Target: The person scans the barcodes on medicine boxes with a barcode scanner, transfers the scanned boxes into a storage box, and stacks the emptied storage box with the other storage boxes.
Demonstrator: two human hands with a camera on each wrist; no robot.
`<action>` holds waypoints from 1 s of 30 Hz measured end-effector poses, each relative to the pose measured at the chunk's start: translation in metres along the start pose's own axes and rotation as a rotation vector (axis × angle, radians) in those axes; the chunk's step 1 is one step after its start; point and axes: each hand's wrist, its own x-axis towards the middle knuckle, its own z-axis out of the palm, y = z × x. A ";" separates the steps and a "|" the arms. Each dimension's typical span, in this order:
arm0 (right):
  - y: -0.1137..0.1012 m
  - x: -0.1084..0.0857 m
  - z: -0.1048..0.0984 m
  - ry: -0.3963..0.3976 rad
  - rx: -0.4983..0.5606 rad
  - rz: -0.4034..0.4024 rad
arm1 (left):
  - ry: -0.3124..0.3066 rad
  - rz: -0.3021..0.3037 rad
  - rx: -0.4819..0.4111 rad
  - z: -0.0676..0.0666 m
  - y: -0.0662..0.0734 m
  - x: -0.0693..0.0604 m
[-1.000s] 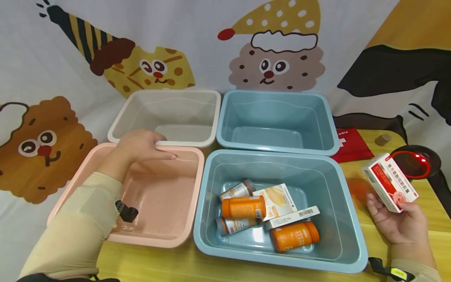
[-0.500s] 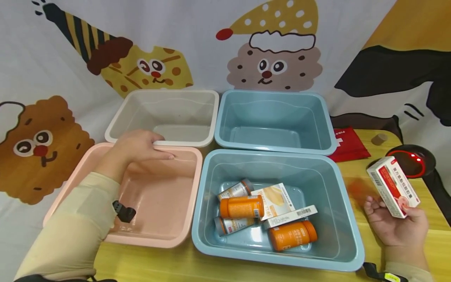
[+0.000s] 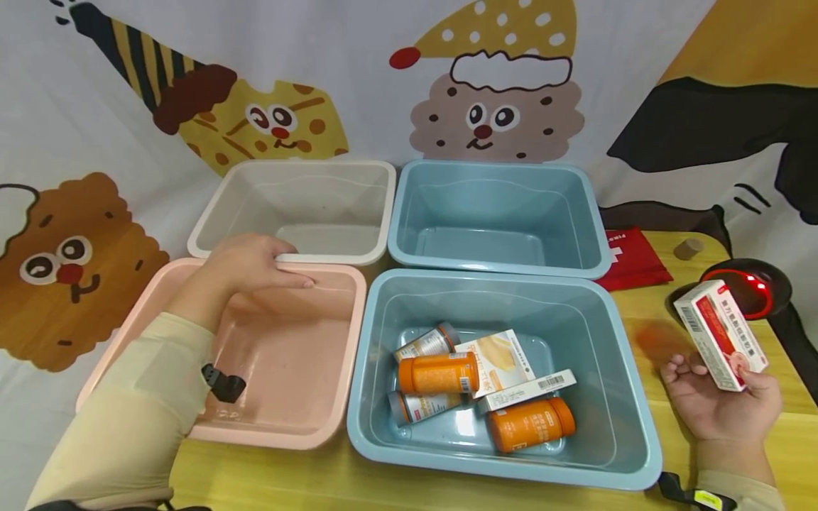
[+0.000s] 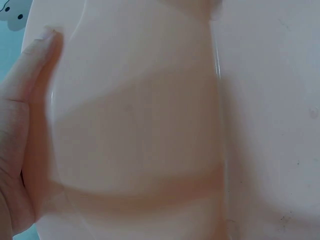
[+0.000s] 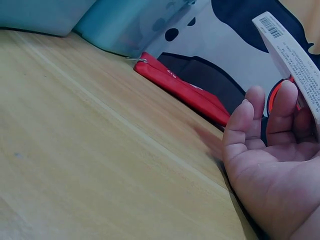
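My right hand (image 3: pixel 725 404) holds a white-and-red medicine box (image 3: pixel 721 333) tilted up between thumb and fingers. In the right wrist view, the box (image 5: pixel 292 62) shows a barcode on its side. Just behind it sits a black rounded device with a glowing red ring (image 3: pixel 757 287). My left hand (image 3: pixel 252 266) lies over the far rim of the pink bin (image 3: pixel 348 355). Its thumb runs along the inside of the pink wall, while the other fingers bend over toward the grey bin (image 3: pixel 322 188) and are mostly hidden.
The front blue bin (image 3: pixel 629 397) contains orange bottles (image 3: pixel 533 424), grey-capped bottles (image 3: pixel 428 344) and cartons (image 3: pixel 501 362). Behind it stands another blue bin (image 3: pixel 498 191). A red first-aid pouch (image 3: pixel 639 262) and a small brown cylinder (image 3: pixel 689 248) lie on the wooden table (image 3: pixel 268 475).
The medicine box has turned more upright in my right hand and shifted slightly over the last second. My left hand stays on the pink bin's rim. The whole view has drifted slightly.
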 end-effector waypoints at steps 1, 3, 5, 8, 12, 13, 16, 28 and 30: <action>0.000 0.000 0.000 -0.003 0.005 -0.002 | -0.002 -0.001 -0.002 0.000 0.000 0.000; 0.000 0.000 0.000 -0.008 0.014 -0.007 | -0.004 -0.003 -0.007 -0.001 0.002 0.000; 0.000 0.001 0.000 -0.006 0.022 -0.010 | -0.005 -0.004 -0.010 -0.002 0.002 0.000; -0.001 0.000 0.000 0.015 0.020 -0.011 | -0.002 -0.002 -0.007 -0.003 0.002 0.001; -0.001 0.000 0.000 0.008 0.028 0.002 | -0.001 0.006 -0.004 -0.002 0.002 0.001; 0.000 0.000 0.000 -0.008 0.031 0.007 | -0.002 0.005 -0.006 -0.001 0.002 0.001; 0.001 0.000 -0.002 -0.061 0.050 0.024 | -0.006 0.001 -0.015 -0.001 0.001 0.001; 0.001 -0.002 0.000 0.001 0.097 0.028 | -0.023 -0.008 -0.029 0.000 0.000 0.001; 0.001 0.000 0.000 0.005 0.115 0.035 | -0.026 -0.013 -0.033 0.000 0.000 0.000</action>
